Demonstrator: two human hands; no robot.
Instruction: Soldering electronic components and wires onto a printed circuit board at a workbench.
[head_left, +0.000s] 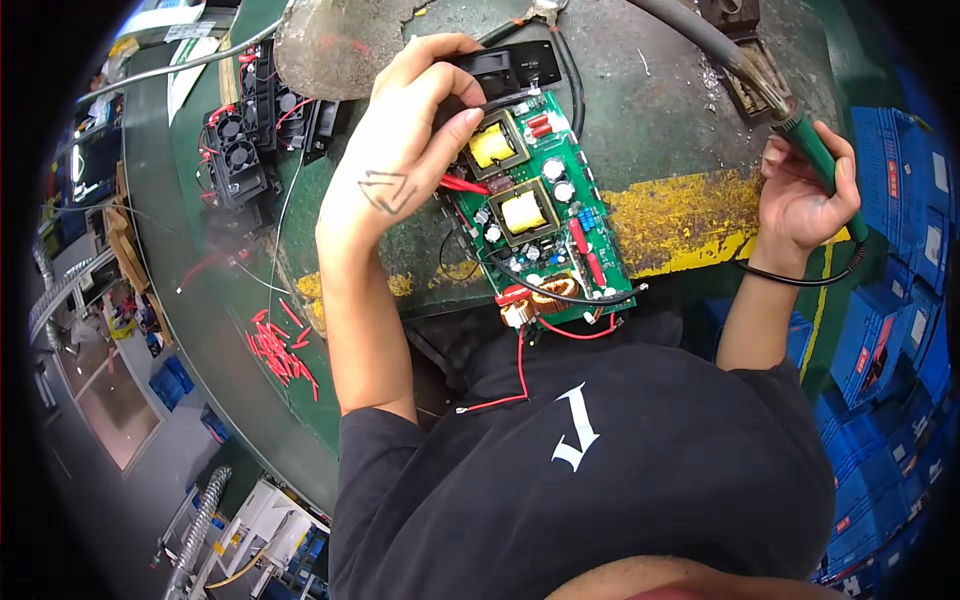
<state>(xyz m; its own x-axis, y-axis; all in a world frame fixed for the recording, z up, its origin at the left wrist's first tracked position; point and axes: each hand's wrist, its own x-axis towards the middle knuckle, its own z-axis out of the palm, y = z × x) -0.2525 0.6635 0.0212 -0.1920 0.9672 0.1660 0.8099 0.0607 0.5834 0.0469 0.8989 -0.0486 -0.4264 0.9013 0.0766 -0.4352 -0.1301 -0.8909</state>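
My left hand is curled round a black fan panel at the far end of a green circuit board. The board carries two yellow-wrapped transformers, white-topped capacitors and copper coils. It rests at the bench's near edge, loose red and black wires hanging from its near end. In my right hand, closed round its green handle, is a soldering iron, held to the right of the board. Its metal end points up and left, beside a small dark metal tray.
A thick grey hose reaches down toward the iron. Several black fans with red wires lie at the left, above a pile of short red tubes on the green surface. Blue crates are stacked at the right.
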